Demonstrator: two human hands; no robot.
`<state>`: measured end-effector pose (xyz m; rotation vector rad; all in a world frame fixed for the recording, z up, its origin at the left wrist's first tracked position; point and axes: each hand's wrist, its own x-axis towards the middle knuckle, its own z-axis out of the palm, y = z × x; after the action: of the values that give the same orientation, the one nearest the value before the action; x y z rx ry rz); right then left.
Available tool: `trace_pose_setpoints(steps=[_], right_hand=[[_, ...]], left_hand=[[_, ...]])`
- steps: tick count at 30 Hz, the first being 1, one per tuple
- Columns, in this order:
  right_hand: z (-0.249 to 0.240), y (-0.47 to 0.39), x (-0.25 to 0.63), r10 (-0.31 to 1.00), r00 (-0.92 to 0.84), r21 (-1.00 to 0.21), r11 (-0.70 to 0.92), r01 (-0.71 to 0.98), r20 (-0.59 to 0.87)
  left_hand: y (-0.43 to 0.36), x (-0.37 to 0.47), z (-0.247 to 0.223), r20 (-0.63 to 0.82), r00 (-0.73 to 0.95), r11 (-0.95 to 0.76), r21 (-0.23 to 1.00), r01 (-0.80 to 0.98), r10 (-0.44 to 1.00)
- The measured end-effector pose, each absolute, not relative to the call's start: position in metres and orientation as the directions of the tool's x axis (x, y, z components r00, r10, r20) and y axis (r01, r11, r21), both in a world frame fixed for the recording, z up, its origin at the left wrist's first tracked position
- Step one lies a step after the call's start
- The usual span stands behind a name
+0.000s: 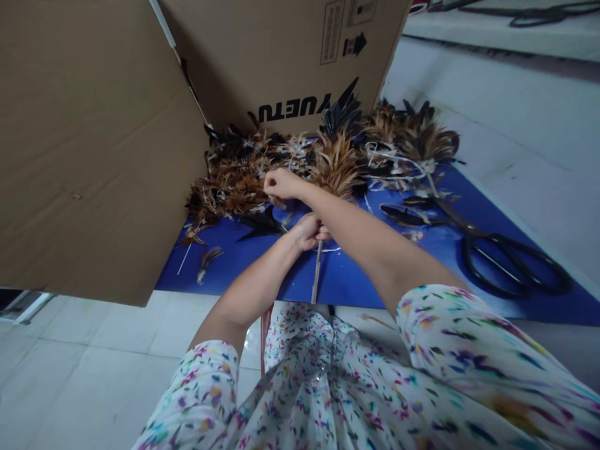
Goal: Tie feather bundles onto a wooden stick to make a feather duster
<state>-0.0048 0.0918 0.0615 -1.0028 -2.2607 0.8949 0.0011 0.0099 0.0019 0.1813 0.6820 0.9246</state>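
Note:
My left hand (310, 231) is closed round the thin stick (317, 275) of a feather duster. The duster's brown feathers (338, 164) fan out beyond my hands, with a dark tuft at the far end. Crossing above the left, my right hand (283, 185) has its fingers curled together at the near edge of a pile of loose brown feathers (234, 181). What those fingers hold, if anything, I cannot make out. A black feather (262, 224) lies on the blue tabletop (234, 269), left of my left hand.
Large black-handled scissors (497, 256) lie at the right of the table. White string (398, 156) tangles among more feathers (412, 131) at the back right. Cardboard panels (94, 137) stand along the left and the back (281, 56). A pale ledge (539, 28) is at the upper right.

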Motion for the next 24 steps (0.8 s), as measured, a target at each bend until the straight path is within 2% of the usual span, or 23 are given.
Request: trace_pose_setpoints(steps=[2,4,8,12,15,17,19,21,24], right_hand=[[0.071,0.09,0.002,0.832,-0.534,-0.907,0.33,0.261,0.149],[0.08,0.086,0.011,0.864,-0.494,-0.987,0.149,0.061,0.1],[0.096,0.073,0.033,0.868,-0.491,-0.98,-0.024,-0.198,0.077],[0.1,0.053,0.061,0.849,-0.511,-0.954,-0.027,-0.299,0.136],[0.091,0.029,0.087,0.851,-0.504,-0.968,0.016,-0.252,0.146],[0.08,0.011,0.104,0.871,-0.476,-0.988,0.059,-0.144,0.122],[0.066,-0.007,0.12,0.896,-0.417,-0.985,0.174,0.017,0.152],[0.053,-0.021,0.131,0.884,-0.367,-0.899,0.382,0.212,0.289],[0.038,-0.035,0.142,0.786,-0.392,-0.65,0.617,0.443,0.479]], left_hand=[[0.009,-0.001,0.003,-0.414,0.451,0.611,0.499,-0.614,0.791],[0.008,-0.003,0.005,-0.358,0.494,0.606,0.557,-0.568,0.792],[0.005,-0.005,0.009,-0.334,0.51,0.599,0.578,-0.554,0.793],[0.003,-0.004,0.014,-0.332,0.49,0.581,0.598,-0.551,0.806],[0.004,-0.005,0.016,-0.297,0.477,0.543,0.638,-0.546,0.828],[0.005,-0.006,0.014,-0.269,0.445,0.497,0.673,-0.547,0.854],[0.006,-0.006,0.011,-0.262,0.418,0.468,0.709,-0.528,0.87],[0.006,-0.006,0.01,-0.27,0.384,0.447,0.735,-0.511,0.883],[0.004,-0.006,0.012,-0.276,0.357,0.436,0.729,-0.528,0.893]])
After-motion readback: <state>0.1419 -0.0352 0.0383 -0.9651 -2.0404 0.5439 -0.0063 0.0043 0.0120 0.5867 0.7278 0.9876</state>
